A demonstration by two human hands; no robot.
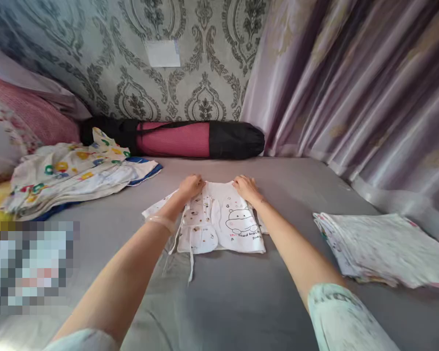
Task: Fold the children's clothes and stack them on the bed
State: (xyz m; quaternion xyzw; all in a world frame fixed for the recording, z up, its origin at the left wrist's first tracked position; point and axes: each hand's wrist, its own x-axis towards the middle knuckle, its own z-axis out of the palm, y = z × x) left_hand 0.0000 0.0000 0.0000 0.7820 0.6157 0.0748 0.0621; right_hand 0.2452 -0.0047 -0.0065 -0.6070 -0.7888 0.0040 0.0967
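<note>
While both hands sit at its far edge, the small white shirt lies front side up on the grey sheet, in the middle of the frame. Its neck-to-hem line runs up and down the frame, with the neck end at the top, so the body of the garment stretches below both hands, toward the wearer of the camera. The left hand rests at the upper left shoulder and the right hand at the upper right one, with the neckline between them; both touch the cloth, neither clearly nearer. Their fingers are bent over the edge, but I cannot tell whether they pinch the fabric or only press it.

The patterned panel and its loose ties lie on the left hand's side, the outlined animal print on the right hand's. One sleeve spreads to the left; the other is mostly hidden by the right forearm. Well apart from the shirt are a folded stack of cloth at the right of the frame and a colourful pile of garments at the upper left.
</note>
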